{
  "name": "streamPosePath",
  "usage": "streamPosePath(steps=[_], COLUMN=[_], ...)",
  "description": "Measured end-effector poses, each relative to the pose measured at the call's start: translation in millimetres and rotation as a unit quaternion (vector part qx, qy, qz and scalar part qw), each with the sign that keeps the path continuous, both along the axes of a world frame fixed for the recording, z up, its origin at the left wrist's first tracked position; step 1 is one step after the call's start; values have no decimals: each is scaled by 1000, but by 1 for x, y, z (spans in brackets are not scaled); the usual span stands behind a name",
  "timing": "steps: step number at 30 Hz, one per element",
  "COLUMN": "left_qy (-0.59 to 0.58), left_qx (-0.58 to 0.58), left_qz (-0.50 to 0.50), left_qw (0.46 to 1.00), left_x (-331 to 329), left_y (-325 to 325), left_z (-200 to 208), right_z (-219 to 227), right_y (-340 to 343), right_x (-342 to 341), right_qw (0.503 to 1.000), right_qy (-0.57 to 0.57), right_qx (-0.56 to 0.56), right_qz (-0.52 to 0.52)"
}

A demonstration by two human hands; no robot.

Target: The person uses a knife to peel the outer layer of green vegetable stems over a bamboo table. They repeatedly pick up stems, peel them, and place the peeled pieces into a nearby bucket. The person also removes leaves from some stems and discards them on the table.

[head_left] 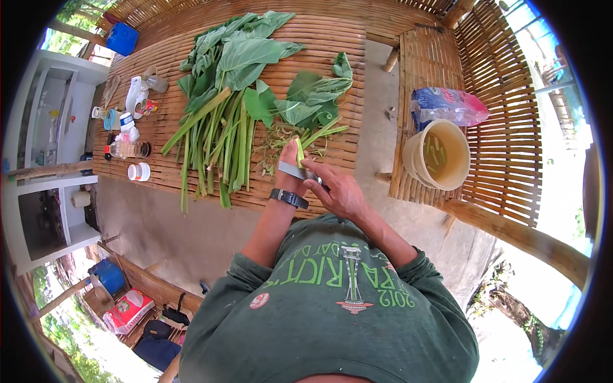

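My left hand [291,173], with a dark watch on its wrist, is closed around a short piece of pale green stalk [300,152]. In my right hand [341,191] is a knife [292,170], its blade lying across the stalk close to the left fingers. Both hands are over the near edge of the slatted bamboo table [348,48]. Just beyond them lie thin green peelings [273,148] and a smaller bunch of leaves [310,105] with cut stems. To the left spreads a large pile of long leafy stalks [223,137], their ends pointing toward me.
On the right bench, a cream bucket [412,156] holds green stalk pieces in liquid, beside a blue-and-pink plastic bag [450,107]. Bottles, including a dark-based one [129,149], and a white jar [138,172] stand at the table's left. A wooden rail [517,236] runs at right.
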State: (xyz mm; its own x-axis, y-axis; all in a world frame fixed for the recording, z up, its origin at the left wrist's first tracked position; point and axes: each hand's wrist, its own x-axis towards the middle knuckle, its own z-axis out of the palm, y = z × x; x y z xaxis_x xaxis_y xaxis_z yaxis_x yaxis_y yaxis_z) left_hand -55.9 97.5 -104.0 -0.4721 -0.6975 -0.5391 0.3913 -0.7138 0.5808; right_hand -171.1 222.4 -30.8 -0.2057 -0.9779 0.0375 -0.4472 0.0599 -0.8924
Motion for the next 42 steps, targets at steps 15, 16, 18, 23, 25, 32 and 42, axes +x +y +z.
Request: streamPosePath(steps=[15,16,18,23,25,32,42], left_qy=[53,71,72,39,16,-23,-43], left_qx=[26,33,31,49,66,23,-19], left_qz=[-58,-81,-93,-79,-62,-2,10], left_qw=[997,994,993,995,996,999,999], left_x=[18,22,25,41,45,31,28], left_y=[-11,-13,-17,-28,-29,-25,-25], left_z=[11,15,20,6,3,4,-9], right_z=[-41,-35,-25,-5,-18,-5,-2], right_y=[-20,-21,-22,-21,-22,-21,-25], right_x=[-7,-19,-39,-61,-56,-8,4], right_qw=[955,950,929,905,949,999,997], right_qy=[-286,-294,-331,-349,-256,16,42], right_qx=[-4,27,48,28,36,-33,-22], right_qz=[-80,-105,-157,-241,-181,23,54])
